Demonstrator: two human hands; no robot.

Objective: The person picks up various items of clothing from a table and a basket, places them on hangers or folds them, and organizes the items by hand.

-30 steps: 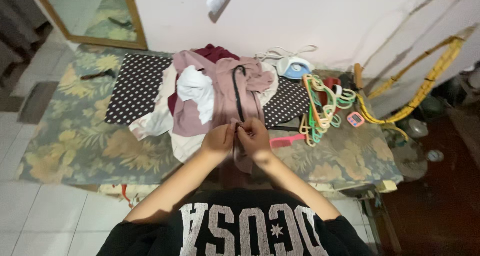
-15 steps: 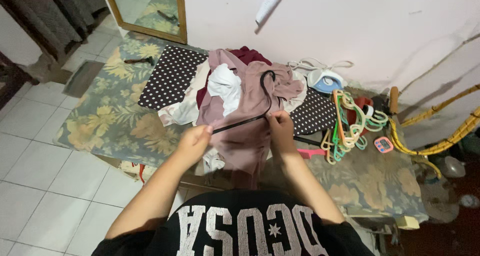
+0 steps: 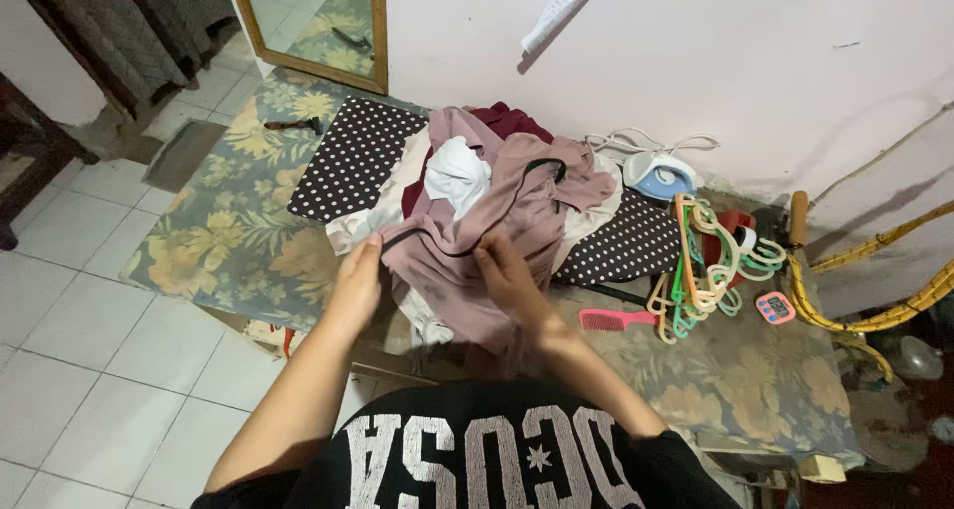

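On table (image 3: 199, 260): both hands grip mauve garment (image 3: 497, 241), seemingly over black hanger (image 3: 437, 243).

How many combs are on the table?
1. A pink comb lies on the flowered table cover, right of the right hand and beside the heap of coloured hangers. More could be hidden under the pile of clothes.

Both hands (image 3: 437, 275) on mauve garment (image 3: 497, 231) — black hanger (image 3: 467, 221) inside.
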